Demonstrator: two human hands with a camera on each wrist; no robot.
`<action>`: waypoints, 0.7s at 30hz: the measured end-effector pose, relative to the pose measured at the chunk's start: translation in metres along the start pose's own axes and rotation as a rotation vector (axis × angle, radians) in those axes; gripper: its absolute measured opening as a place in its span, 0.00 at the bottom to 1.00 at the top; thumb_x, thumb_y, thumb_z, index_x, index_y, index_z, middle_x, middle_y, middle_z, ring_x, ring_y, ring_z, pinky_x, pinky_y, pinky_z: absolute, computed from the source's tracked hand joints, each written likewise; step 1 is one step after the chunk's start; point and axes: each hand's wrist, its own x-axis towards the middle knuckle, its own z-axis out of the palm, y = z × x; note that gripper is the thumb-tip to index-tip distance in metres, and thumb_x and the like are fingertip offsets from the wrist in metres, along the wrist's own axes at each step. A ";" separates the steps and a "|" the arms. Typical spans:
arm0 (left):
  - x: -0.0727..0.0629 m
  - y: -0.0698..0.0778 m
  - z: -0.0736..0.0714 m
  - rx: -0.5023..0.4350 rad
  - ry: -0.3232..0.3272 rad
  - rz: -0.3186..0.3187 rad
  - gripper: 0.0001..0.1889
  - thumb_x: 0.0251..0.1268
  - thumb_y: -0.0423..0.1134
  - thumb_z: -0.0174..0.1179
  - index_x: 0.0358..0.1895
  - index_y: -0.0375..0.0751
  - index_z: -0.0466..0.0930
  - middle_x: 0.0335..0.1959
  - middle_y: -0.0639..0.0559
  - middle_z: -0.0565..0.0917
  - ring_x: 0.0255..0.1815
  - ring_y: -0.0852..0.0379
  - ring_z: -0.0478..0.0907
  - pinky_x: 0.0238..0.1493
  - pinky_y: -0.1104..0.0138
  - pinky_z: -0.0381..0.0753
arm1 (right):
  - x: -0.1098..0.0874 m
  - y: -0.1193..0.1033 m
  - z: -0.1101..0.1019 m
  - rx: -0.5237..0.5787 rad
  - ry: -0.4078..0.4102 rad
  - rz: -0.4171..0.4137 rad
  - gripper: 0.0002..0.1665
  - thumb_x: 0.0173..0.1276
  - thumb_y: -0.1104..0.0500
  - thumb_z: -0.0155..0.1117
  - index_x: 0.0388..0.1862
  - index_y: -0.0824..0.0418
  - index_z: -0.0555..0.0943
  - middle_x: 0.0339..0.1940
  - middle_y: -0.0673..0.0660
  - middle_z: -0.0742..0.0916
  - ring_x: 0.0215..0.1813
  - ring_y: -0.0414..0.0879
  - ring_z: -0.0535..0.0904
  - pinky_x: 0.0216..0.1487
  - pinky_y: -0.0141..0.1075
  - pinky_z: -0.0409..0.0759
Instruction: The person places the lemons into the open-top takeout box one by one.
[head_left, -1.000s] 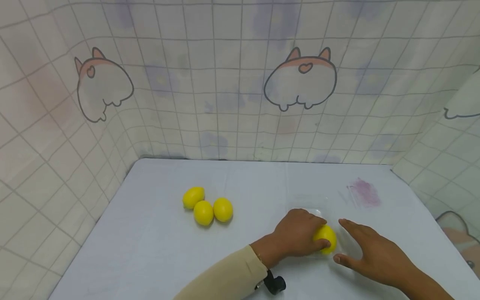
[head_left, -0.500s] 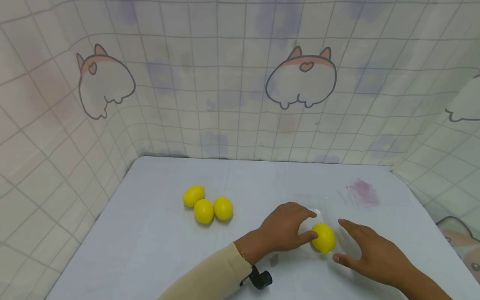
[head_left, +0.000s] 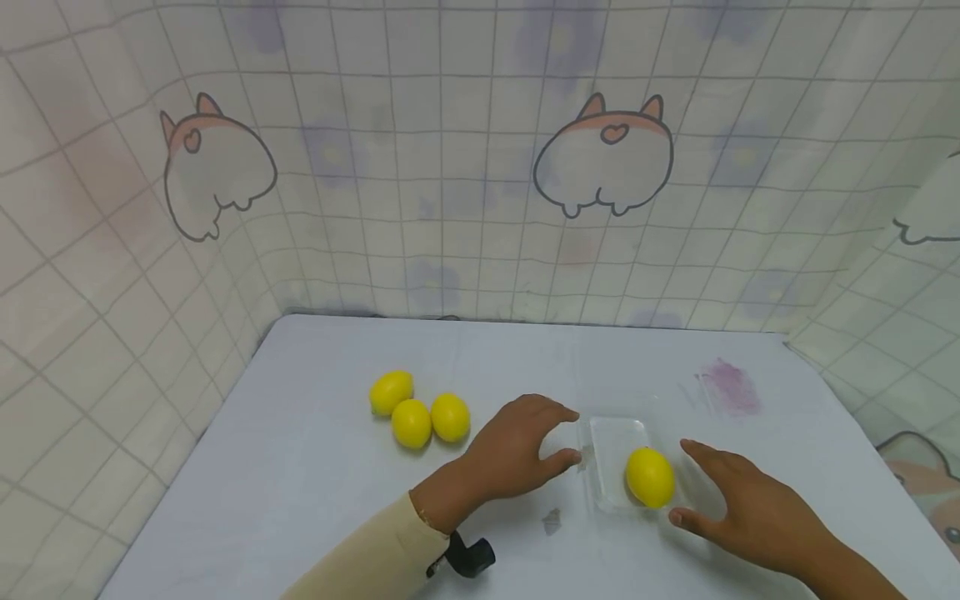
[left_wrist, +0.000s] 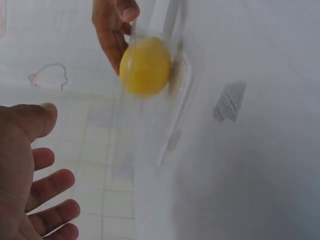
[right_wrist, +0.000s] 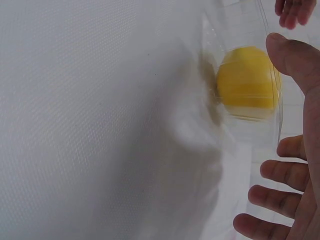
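A yellow lemon (head_left: 650, 477) sits inside a clear plastic container (head_left: 613, 433), near its front right corner. My left hand (head_left: 517, 446) hovers just left of the container, fingers apart and holding nothing. At the container's right side is my right hand (head_left: 750, 508), with thumb and fingers spread. In the right wrist view the thumb (right_wrist: 290, 55) lies close to the clear rim; whether it touches, I cannot tell. Three more lemons form a group on the left of the table: one at the back (head_left: 392, 392), one in front (head_left: 412, 423) and one at right (head_left: 451, 417).
The white table (head_left: 300, 517) has a pink smudge (head_left: 731, 386) at the back right and a small grey patch (head_left: 552, 522) in front of the container. A patterned curtain (head_left: 450, 167) hangs behind the table and along its sides.
My left hand has let go of the lemon in the container and moved left toward the group of lemons. The right hand has stayed almost still beside the container.
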 end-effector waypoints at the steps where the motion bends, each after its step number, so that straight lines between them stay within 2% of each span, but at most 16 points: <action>1: -0.003 -0.003 -0.003 -0.004 -0.001 -0.014 0.27 0.74 0.59 0.60 0.70 0.53 0.75 0.67 0.60 0.77 0.69 0.58 0.70 0.72 0.60 0.69 | 0.000 0.000 -0.001 0.002 0.000 -0.003 0.64 0.55 0.16 0.60 0.78 0.56 0.66 0.69 0.66 0.78 0.64 0.67 0.76 0.49 0.67 0.80; 6: -0.016 -0.019 -0.016 -0.004 0.004 -0.065 0.28 0.73 0.59 0.60 0.71 0.54 0.74 0.69 0.59 0.76 0.71 0.56 0.70 0.72 0.56 0.69 | 0.000 -0.001 -0.004 0.004 -0.001 -0.014 0.63 0.55 0.17 0.61 0.78 0.57 0.66 0.69 0.66 0.78 0.64 0.68 0.76 0.48 0.67 0.80; 11: -0.026 -0.033 -0.027 -0.011 0.040 -0.106 0.28 0.72 0.56 0.63 0.70 0.52 0.75 0.68 0.57 0.77 0.71 0.54 0.70 0.72 0.56 0.69 | 0.001 0.000 -0.005 0.011 0.008 -0.022 0.63 0.56 0.18 0.61 0.78 0.57 0.66 0.69 0.66 0.78 0.64 0.68 0.76 0.47 0.67 0.80; 21: -0.040 -0.057 -0.036 0.003 0.085 -0.204 0.29 0.69 0.56 0.66 0.69 0.53 0.76 0.68 0.58 0.77 0.72 0.54 0.68 0.72 0.55 0.68 | 0.005 0.003 -0.005 0.003 0.009 -0.023 0.63 0.55 0.17 0.62 0.78 0.56 0.66 0.68 0.67 0.78 0.64 0.68 0.76 0.48 0.67 0.80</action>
